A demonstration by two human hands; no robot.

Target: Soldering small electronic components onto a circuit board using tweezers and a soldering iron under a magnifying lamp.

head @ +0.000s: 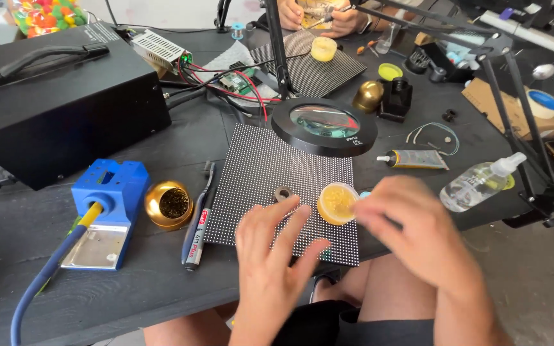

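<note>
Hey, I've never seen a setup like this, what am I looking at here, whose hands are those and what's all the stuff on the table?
There is no machine here. The single picture comes from a camera on a person's head, looking down at their own bare hands over a dark wooden workbench. The left hand rests spread on a square black dotted panel. The right hand, blurred, is beside a small round yellow tub on that panel. Neither hand clearly holds anything. Nearby are a round black magnifier lamp, a blue soldering iron stand, a gold ball-shaped tip cleaner and a clear plastic squeeze bottle. Another person's hands work at the far edge.
</note>
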